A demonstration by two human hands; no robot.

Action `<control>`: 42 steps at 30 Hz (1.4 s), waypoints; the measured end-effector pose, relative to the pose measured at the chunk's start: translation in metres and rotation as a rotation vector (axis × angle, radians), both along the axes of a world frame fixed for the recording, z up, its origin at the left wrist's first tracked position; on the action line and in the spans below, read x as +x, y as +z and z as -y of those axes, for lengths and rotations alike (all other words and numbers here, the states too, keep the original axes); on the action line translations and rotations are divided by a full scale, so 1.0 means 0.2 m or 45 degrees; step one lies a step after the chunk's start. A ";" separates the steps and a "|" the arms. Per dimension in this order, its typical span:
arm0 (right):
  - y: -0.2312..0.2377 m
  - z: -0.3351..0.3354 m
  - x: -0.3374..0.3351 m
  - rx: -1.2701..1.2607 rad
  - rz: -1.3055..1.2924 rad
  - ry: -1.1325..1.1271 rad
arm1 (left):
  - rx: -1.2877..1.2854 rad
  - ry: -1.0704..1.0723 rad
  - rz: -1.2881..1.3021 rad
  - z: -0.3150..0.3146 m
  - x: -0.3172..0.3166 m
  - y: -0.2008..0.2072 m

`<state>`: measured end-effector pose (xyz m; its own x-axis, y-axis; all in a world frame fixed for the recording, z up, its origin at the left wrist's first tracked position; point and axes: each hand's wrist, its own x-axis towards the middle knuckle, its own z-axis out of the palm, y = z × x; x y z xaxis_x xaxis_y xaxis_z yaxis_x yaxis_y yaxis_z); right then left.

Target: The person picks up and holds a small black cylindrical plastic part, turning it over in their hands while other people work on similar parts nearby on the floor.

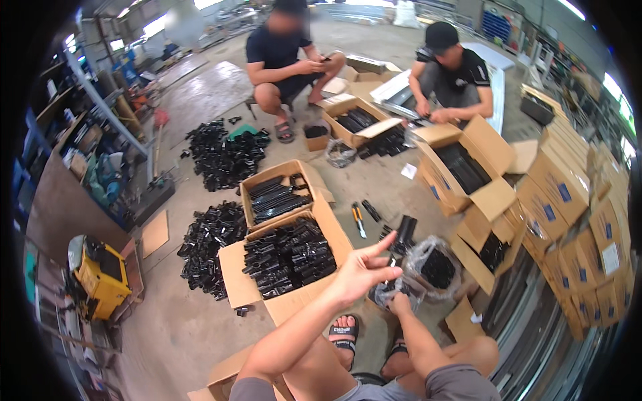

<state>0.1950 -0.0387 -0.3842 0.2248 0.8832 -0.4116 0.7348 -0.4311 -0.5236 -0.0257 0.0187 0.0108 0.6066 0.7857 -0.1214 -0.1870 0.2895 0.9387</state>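
Left hand (359, 274): thumb and forefinger parted beside an oblong, glossy black piece (404, 232), long axis toward one o'clock; hold uncertain. Right hand (400, 304), at five o'clock, meets a clear plastic bag (382, 295); I cannot tell its grip.

Floor (170, 334), grey | heaps of black parts (226, 157) | open cardboard boxes (237, 274) (flaps splayed) | orange-handled tool (358, 217) | clear plastic bags (455, 281)

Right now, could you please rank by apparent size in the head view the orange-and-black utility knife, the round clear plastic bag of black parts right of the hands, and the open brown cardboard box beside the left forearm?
1. Open brown cardboard box
2. Clear plastic bag
3. Utility knife
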 end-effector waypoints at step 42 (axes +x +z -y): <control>2.03 0.03 -0.04 1.215 -0.782 -0.194 | -0.181 -0.011 0.273 0.13 0.20 -0.05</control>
